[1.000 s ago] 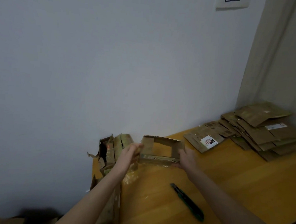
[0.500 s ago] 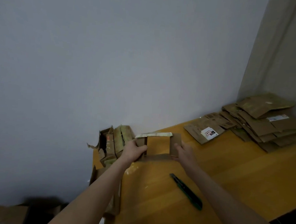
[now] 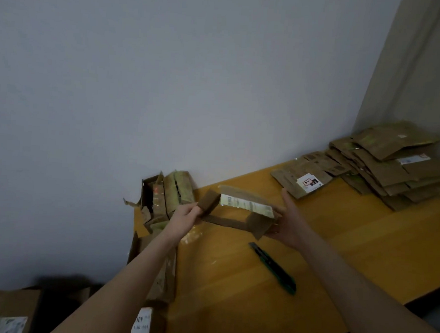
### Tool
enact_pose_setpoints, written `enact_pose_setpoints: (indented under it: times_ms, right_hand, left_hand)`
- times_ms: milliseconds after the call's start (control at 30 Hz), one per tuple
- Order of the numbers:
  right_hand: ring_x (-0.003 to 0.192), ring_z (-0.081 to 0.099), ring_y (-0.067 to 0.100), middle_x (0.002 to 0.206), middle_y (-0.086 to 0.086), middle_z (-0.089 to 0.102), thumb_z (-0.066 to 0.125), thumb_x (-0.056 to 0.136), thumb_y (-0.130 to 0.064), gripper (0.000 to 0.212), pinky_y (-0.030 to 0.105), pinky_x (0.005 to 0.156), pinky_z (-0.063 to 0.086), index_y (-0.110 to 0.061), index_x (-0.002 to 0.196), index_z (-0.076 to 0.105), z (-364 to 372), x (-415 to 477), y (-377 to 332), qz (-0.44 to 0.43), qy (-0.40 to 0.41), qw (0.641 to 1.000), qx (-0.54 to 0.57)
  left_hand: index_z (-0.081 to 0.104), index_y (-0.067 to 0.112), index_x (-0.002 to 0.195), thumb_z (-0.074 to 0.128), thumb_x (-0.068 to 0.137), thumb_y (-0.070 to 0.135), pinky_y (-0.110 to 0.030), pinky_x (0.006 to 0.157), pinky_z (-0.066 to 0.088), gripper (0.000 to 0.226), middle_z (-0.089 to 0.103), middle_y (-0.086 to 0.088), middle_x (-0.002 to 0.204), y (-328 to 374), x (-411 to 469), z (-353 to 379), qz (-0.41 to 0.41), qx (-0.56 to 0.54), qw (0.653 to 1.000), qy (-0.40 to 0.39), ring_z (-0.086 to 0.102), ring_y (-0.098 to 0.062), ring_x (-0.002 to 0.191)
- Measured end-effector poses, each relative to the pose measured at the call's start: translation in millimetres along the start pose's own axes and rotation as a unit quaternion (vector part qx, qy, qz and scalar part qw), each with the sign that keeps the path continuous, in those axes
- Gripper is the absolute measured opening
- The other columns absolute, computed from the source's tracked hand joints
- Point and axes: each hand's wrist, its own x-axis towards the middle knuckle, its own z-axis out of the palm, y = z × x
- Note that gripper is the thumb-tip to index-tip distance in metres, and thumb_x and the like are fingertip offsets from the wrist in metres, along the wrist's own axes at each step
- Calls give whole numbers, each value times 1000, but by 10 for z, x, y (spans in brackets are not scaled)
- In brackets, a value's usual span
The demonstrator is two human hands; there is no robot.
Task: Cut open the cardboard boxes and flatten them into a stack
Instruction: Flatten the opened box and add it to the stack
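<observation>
A small opened cardboard box, a hollow brown sleeve with a pale label on its top face, is held above the wooden table. My left hand pinches its left end flap. My right hand is at its right end, palm against the cardboard with fingers extended upward. A green and black utility knife lies on the table just below the box, touched by neither hand. A stack of flattened boxes sits at the back right against the wall.
Several uncut or torn boxes lean by the wall at the table's left end. More cardboard stands at the left edge under my left forearm. A labelled box sits low at bottom left. A beige curtain hangs at right.
The box has been turned so its labelled face is up and skewed into a slanted shape. My right hand has opened, its fingers now extended along the right end.
</observation>
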Motion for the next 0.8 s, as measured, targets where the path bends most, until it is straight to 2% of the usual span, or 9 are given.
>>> enact_pose_setpoints:
  times_ms: [100, 167, 233, 333, 433, 533, 633, 733, 800]
  right_hand:
    - [98, 60, 33, 108, 16, 62, 61, 87, -50, 47, 39, 65, 54, -9, 112, 61, -36, 77, 30, 32, 52, 994, -90]
    - [93, 62, 32, 107, 18, 62, 70, 85, -24, 45, 37, 59, 54, 2, 119, 58, -36, 155, 88, 33, 100, 985, -134]
    - [84, 65, 31, 101, 18, 61, 68, 86, -7, 44, 34, 53, 54, 4, 126, 51, -29, 212, 160, 29, 138, 982, -128]
    - [76, 65, 27, 99, 13, 62, 64, 87, 0, 54, 33, 52, 54, -8, 136, 44, -29, 264, 282, 15, 145, 980, -139]
    - [81, 66, 28, 104, 13, 64, 65, 88, -2, 52, 37, 63, 56, -9, 135, 47, -23, 334, 447, 23, 124, 981, -145]
    - [87, 65, 27, 117, 16, 62, 64, 88, 0, 51, 37, 69, 56, -8, 135, 47, 50, 427, 668, 14, 128, 969, -210]
    - [88, 60, 20, 123, 9, 60, 60, 90, -4, 53, 28, 65, 48, -10, 139, 42, 96, 487, 924, -26, 170, 909, -379]
    - [69, 56, 14, 92, -2, 58, 52, 97, -23, 33, 29, 55, 47, -16, 129, 51, 46, 496, 1178, -33, 162, 817, -552]
    - [86, 61, 19, 108, 2, 59, 53, 96, -24, 31, 32, 66, 53, -18, 126, 55, 8, 477, 1320, -24, 147, 791, -593]
  left_hand:
    - [65, 10, 123, 43, 95, 18, -29, 104, 41, 36, 60, -4, 129, -66, 14, 32, 41, 50, 996, -67, 54, -16, 116]
    - [61, 18, 130, 42, 87, 30, -39, 114, 32, 48, 45, 0, 146, -112, 3, 87, 20, 4, 994, -105, 41, -18, 133]
    - [49, 17, 140, 45, 91, 34, -40, 117, 27, 52, 34, -2, 152, -198, 23, 148, -32, -94, 992, -84, 32, -21, 140]
    - [32, 14, 149, 60, 93, 37, -36, 105, 37, 67, 37, -4, 150, -441, 79, 220, -161, -141, 976, 34, 39, -25, 135]
    - [52, 13, 129, 70, 85, 39, -33, 74, 53, 54, 64, -6, 118, -594, 49, 315, -279, -180, 943, 14, 62, -23, 101]
    - [57, 7, 120, 73, 85, 18, -31, 58, 53, 40, 66, -7, 94, -790, 34, 444, -308, -214, 923, 83, 64, -23, 81]
    - [56, 8, 125, 69, 87, 19, -44, 81, 55, 42, 65, -13, 108, -1025, 20, 549, -318, -144, 924, 154, 63, -33, 96]
    - [56, 8, 126, 68, 88, 23, -46, 91, 51, 44, 61, -17, 120, -1269, -35, 625, -347, -34, 919, 183, 58, -37, 110]
    - [56, 6, 124, 69, 87, 23, -46, 91, 51, 43, 61, -19, 121, -1419, -55, 719, -363, -24, 913, 184, 57, -38, 111]
